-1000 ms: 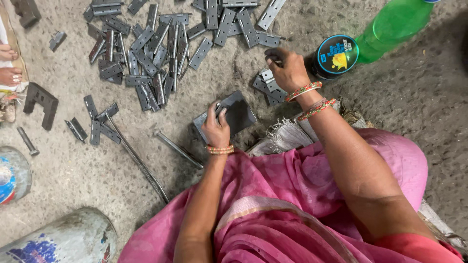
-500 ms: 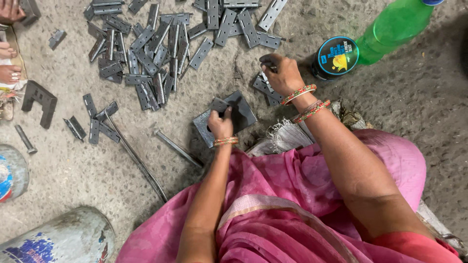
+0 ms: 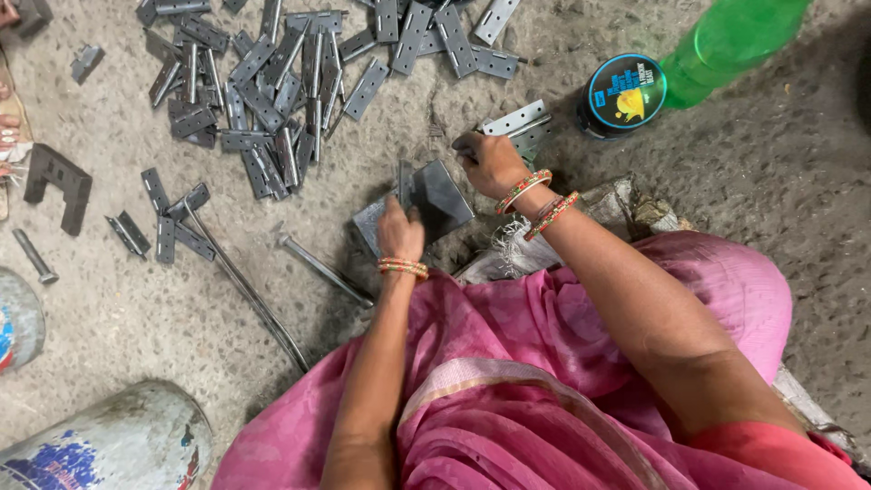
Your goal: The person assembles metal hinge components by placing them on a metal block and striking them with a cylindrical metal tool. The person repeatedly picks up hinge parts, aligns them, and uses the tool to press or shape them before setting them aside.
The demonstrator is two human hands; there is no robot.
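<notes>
Person sitting on a rough, gritty concrete floor (image 3: 771, 163), pink cloth draped over the lap, bangles on both wrists. The left hand (image 3: 399, 231) sits on a flat dark steel plate (image 3: 440, 195) lying on the floor right in front of the knees; its fingers are curled over the plate's near edge and press on it, and a thin upright piece stands at the plate just beside them. Can't tell whether they actually pinch that piece. The right hand (image 3: 490, 163) is just past the plate's far corner, fingers closed around something small and dark, too hidden to say what. Right next to that hand lie a couple of pale grey hinge leaves (image 3: 519, 122), flat strips with punched holes.

Further out there's a big loose heap of hinge pieces (image 3: 263, 82), dull grey stamped metal, all jumbled and overlapping. A few stragglers lie apart on the left. Two long thin steel rods (image 3: 245, 281) lie slanted on the floor left of the plate, plus a short bolt-like pin (image 3: 34, 257) near the left edge and a dark notched metal block (image 3: 59, 181). A round black tin (image 3: 621, 95) with a blue label stands behind the right hand, touching a green plastic bottle (image 3: 726, 41) lying on its side. A worn cylindrical can (image 3: 109, 445) sits at bottom left.
</notes>
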